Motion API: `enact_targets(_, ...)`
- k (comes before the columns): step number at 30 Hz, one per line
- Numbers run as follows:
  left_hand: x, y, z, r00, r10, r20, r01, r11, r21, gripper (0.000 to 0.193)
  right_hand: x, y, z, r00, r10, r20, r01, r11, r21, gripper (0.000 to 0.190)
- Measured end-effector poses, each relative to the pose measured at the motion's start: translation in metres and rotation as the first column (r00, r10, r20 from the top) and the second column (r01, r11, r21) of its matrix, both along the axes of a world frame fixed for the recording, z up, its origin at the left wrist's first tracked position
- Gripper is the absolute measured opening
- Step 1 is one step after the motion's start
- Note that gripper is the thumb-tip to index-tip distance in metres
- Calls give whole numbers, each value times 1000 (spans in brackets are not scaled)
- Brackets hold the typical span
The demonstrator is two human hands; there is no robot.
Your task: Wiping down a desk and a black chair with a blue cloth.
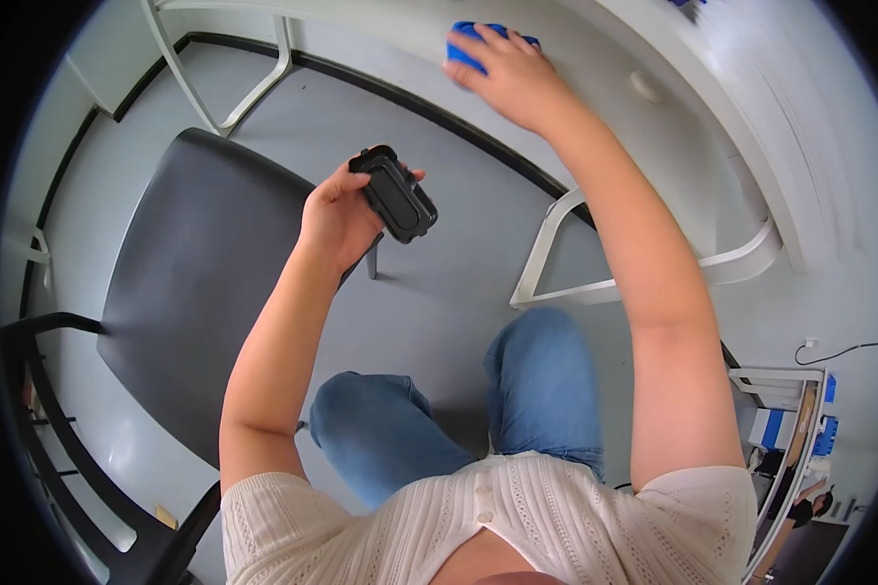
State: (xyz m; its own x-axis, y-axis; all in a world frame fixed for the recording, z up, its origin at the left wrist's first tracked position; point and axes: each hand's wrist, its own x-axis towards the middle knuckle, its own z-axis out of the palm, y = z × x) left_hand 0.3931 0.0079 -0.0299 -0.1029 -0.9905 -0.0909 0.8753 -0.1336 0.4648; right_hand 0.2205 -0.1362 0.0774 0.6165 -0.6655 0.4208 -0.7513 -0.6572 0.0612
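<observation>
A small black plastic case or lid (396,196) with a raised oval centre is held in my left hand (347,212), thumb on its near face and fingers behind it, above the floor beside the chair. My right hand (516,80) reaches far forward, its fingers spread over a blue cloth or pad (459,53) that lies against a pale surface. Part of the blue item is hidden under the fingers, and whether they grip it or only press on it does not show.
A dark grey chair (205,278) with a black frame stands at the left. White metal legs (545,245) rise ahead and to the right. A shelf rack (805,376) with boxes is at the lower right; beyond it a person (805,510) appears. A cable (841,355) runs nearby.
</observation>
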Motion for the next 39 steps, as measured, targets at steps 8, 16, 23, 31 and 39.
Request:
enact_targets(8, 0, 3, 8, 997, 63, 47, -65, 997, 40, 47, -91, -62, 1, 997, -80, 22, 69, 950, 304, 44)
enact_targets(16, -1, -5, 6, 996, 89, 14, -89, 993, 74, 47, -22, -180, -4, 916, -368, -158, 400, 868, 294, 72)
enact_targets(23, 15, -4, -2, 990, 142, 13, -142, 982, 123, 39, 19, -113, -6, 995, -39, -96, 65, 956, 287, 54)
enact_targets(31, 4, -19, -2, 993, 111, -47, -104, 987, 123, 40, 92, -205, 4, 870, -479, 120, 423, 848, 319, 46)
enact_targets(39, 8, -13, -2, 985, 172, 25, -174, 982, 72, 49, 114, -93, -2, 994, 61, 92, -71, 991, 109, 23)
